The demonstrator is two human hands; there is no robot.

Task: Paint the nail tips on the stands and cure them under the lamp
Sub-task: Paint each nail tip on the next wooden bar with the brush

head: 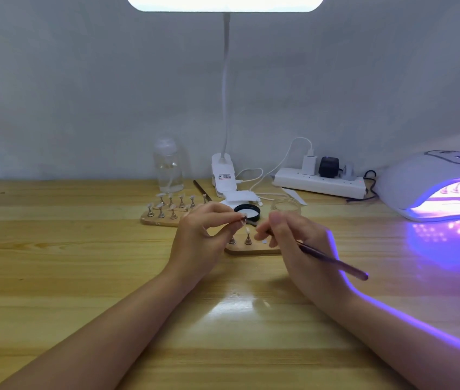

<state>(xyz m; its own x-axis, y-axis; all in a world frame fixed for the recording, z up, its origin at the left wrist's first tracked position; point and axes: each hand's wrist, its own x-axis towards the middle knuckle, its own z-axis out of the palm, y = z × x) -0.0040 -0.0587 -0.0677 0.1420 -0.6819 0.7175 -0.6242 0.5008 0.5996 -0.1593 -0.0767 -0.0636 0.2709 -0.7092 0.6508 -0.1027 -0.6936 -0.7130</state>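
Observation:
My left hand [203, 235] pinches a small stand with a nail tip [242, 219] between thumb and fingers, lifted above a wooden base [254, 250]. Two stands [248, 238] still sit upright on that base. My right hand [293, 237] grips a dark thin brush [333, 261], whose bristle end points at the held nail tip. A second wooden base [155, 219] behind my left hand carries several stands with nail tips [171, 204]. The white curing lamp [434, 184] glows purple at the right, with stands visible inside.
A black-rimmed jar lid [247, 211] and a small glass jar [285, 205] lie behind my hands. A clear bottle [169, 166], a clip desk lamp [224, 175], a power strip [318, 182] and a spare brush [202, 190] line the back of the wooden table [82, 277].

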